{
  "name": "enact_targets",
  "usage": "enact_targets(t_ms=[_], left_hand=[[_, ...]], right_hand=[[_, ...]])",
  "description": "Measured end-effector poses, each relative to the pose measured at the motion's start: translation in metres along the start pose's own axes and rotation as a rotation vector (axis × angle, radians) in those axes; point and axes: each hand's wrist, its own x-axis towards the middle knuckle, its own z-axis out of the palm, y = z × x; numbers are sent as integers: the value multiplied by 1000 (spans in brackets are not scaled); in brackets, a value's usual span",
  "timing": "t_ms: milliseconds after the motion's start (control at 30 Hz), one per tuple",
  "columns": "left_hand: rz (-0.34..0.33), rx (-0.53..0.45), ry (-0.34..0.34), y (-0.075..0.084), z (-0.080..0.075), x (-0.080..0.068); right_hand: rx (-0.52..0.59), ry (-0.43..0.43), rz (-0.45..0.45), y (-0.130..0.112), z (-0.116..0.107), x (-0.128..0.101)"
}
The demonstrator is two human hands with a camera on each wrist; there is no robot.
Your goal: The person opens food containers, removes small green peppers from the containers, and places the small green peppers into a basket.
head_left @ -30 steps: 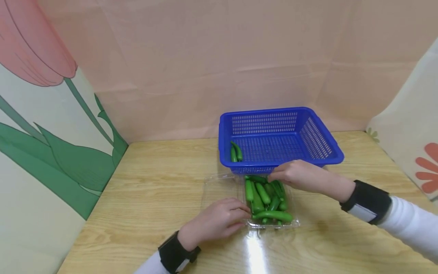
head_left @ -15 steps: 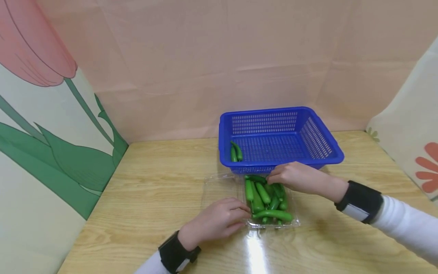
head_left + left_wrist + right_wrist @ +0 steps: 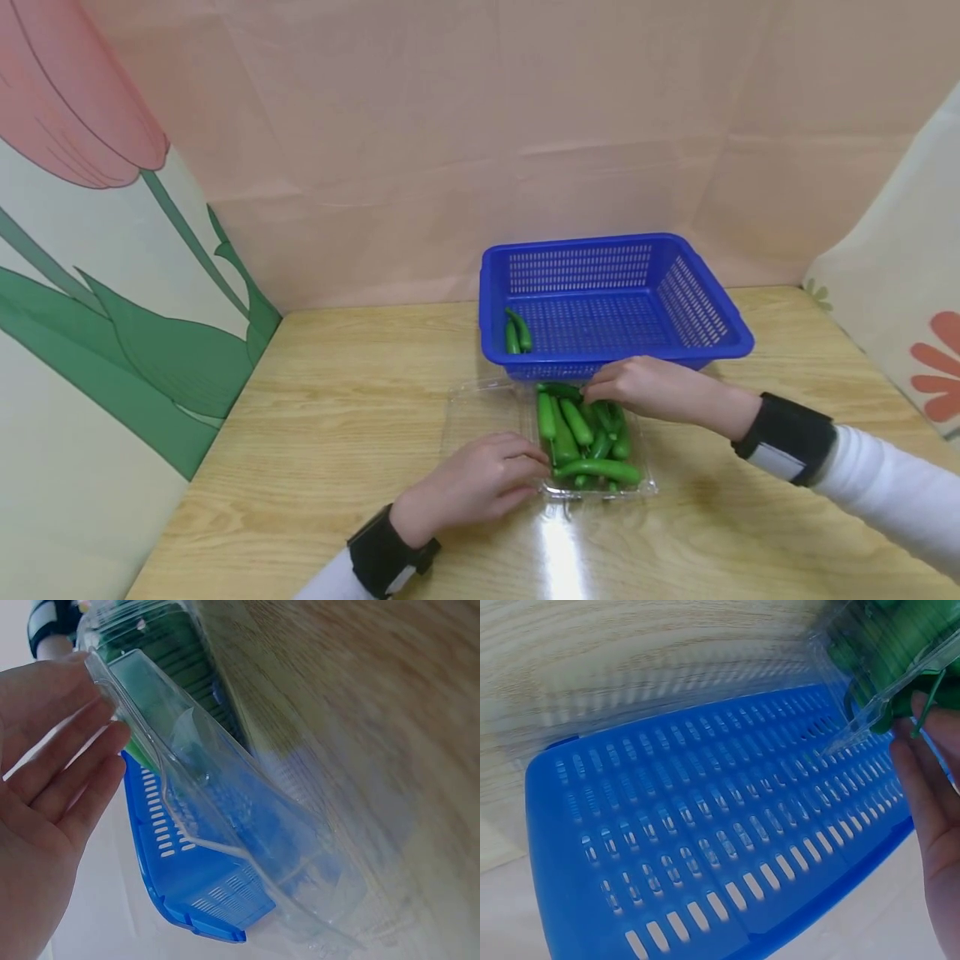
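A clear plastic tray (image 3: 647, 490) heaped with green peppers (image 3: 576, 423) lies on the wooden table just in front of a blue basket (image 3: 705, 310). My left hand (image 3: 534, 472) rests against the tray's left rim, and its straight fingers (image 3: 71, 769) touch the clear plastic (image 3: 187, 817). My right hand (image 3: 594, 390) reaches over the tray's far end and pinches a green pepper (image 3: 561, 390) there. A green stem (image 3: 930, 696) shows beside the right fingers (image 3: 930, 802). Two more peppers (image 3: 517, 332) lie in the basket's near left corner.
The tray's open clear lid (image 3: 480, 410) lies flat to its left. The basket's slotted wall (image 3: 705, 847) stands right behind the tray. Fabric walls enclose the table (image 3: 337, 392) at the back and on both sides.
My right hand and forearm have drawn slightly left over the tray's far end. The left hand, tray and basket have stayed in place.
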Motion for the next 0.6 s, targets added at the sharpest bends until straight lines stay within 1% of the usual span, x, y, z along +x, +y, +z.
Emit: enact_targets(t_ms=[300, 467, 600], left_hand=[[2, -5, -1, 0, 0, 0], [5, -5, -2, -1, 0, 0], [0, -13, -3, -1, 0, 0]], right_hand=[[2, 29, -20, 2, -3, 1], [47, 31, 4, 2, -7, 2], [116, 34, 35, 1, -9, 3]])
